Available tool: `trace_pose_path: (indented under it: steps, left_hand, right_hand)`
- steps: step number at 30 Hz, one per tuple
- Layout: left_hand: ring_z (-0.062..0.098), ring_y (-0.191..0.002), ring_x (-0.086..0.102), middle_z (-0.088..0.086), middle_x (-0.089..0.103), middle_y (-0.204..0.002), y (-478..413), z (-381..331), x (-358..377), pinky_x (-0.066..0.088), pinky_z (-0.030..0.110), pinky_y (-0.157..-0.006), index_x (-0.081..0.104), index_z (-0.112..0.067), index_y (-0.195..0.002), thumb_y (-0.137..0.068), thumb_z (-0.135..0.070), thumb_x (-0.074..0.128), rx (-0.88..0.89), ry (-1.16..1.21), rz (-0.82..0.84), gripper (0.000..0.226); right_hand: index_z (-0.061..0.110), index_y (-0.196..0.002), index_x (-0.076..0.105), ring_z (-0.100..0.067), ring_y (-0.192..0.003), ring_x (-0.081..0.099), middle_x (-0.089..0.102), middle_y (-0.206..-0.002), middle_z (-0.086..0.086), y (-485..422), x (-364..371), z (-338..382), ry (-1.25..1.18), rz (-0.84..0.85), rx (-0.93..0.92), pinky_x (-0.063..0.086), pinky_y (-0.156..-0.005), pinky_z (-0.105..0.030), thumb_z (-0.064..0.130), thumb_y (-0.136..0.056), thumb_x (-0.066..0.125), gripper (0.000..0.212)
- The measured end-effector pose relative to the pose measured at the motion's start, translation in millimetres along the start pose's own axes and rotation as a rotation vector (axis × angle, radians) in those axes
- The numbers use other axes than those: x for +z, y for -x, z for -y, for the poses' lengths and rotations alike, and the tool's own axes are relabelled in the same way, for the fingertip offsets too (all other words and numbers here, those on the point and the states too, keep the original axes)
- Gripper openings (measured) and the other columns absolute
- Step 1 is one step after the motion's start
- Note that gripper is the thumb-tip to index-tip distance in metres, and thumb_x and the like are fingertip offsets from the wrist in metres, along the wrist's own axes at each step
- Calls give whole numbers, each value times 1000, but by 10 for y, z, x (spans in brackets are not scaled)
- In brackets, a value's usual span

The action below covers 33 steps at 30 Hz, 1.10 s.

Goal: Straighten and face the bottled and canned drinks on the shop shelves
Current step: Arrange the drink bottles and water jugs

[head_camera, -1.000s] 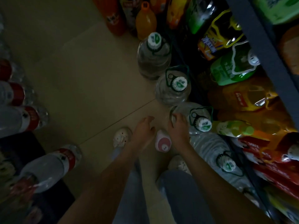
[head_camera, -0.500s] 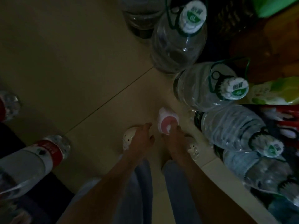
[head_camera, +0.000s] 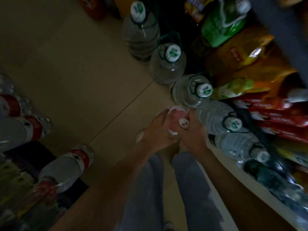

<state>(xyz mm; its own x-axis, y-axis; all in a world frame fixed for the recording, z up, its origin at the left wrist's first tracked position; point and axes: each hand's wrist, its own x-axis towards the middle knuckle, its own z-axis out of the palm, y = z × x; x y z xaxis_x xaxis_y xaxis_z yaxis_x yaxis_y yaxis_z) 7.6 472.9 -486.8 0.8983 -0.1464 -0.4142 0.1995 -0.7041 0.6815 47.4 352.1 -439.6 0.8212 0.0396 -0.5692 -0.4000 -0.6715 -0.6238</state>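
Both hands held a small pink-and-white plastic bottle with a white cap [head_camera: 175,118]. It sat just below and left of a big clear plastic water jug with a white-and-green cap [head_camera: 185,94], close against that jug's lower edge. The left hand [head_camera: 157,130] had its fingers curled round the bottle's left side. The right hand [head_camera: 194,135] was wrapped round the cap end, thumb beside the cap. Whether the bottle touched the tan tiled floor [head_camera: 83,72] could not be told.

The jug stood in a slanting row of similar jugs, with two up and left of it and others down and right. Bright green and yellow foil packs [head_camera: 221,29] lay right of the jug. Clear bottles with red labels [head_camera: 71,164] lay well apart to its left. Pale blue trouser legs [head_camera: 196,189] showed below it.
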Motion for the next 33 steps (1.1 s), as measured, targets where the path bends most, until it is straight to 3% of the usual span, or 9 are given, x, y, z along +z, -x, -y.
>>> trace_pose_path:
  steps: [2,5,9,14,17,21,26,30,33]
  left_hand:
    - [26,-111,52,15,52,-127,133,-336,-293,46,36,-91,39,-8,-135,-64,-53,66,14,70,-170,88]
    - [26,-103,53,14,52,-116,322,-824,-743,50,36,-83,35,-13,-126,-59,-48,67,62,124,-308,82]
    - [27,-87,58,11,56,-100,510,-1323,-1304,52,35,-71,41,-14,-114,-43,-30,87,203,8,-311,85]
    - [17,-100,57,5,60,-108,842,-1931,-1835,50,33,-82,51,-23,-116,-56,-39,76,215,158,-228,67]
    - [11,-97,62,-5,64,-103,1047,-2273,-2128,53,41,-83,50,-31,-105,-51,-46,80,61,397,-92,63]
    - [12,-96,66,-4,69,-98,1264,-2826,-2525,55,41,-86,60,-30,-100,-44,-35,86,83,571,139,62]
    - [20,-95,68,3,70,-103,1459,-3494,-2660,55,42,-83,59,-21,-111,-47,-31,86,85,640,291,71]
    - [23,-90,69,6,71,-100,1596,-3964,-2554,56,38,-75,62,-24,-104,-63,-33,77,68,764,235,44]
    - [30,-94,68,14,70,-105,1649,-4190,-2427,55,45,-84,62,-16,-114,-72,-36,72,41,814,243,47]
  right_hand:
    - [18,-95,42,-5,-64,49,47,-70,13,265,-267,434,-75,-68,23,39,-57,-22,56,-66,54,49]
    - [27,-78,39,1,-55,46,45,-63,10,664,-660,950,-152,-178,73,33,-48,-17,36,-75,64,27]
    - [20,-82,43,-1,-55,46,46,-64,6,1125,-1142,1457,-175,-248,89,31,-45,-19,23,-81,64,21]
    - [26,-92,51,-8,-68,56,59,-75,3,1597,-1684,1860,-288,-132,-46,43,-61,-28,25,-79,72,24]
    - [50,-105,44,-9,-90,54,55,-101,9,1864,-2024,1850,-253,-81,-133,47,-78,-30,48,-63,76,52]
    - [36,-141,32,-10,-128,43,40,-142,11,2249,-2412,1655,-349,166,-106,42,-99,-31,65,-49,80,108]
    - [27,-133,43,-25,-106,65,68,-114,-3,2713,-2728,1603,-703,218,-143,55,-84,-41,22,-72,79,71]
    - [15,-118,54,-22,-81,72,74,-89,-5,2961,-2958,1692,-850,57,-98,56,-63,-31,31,-73,76,53]
    - [7,-118,56,-29,-84,71,73,-95,-14,3043,-3056,1646,-996,-12,-38,56,-64,-36,37,-71,75,59]
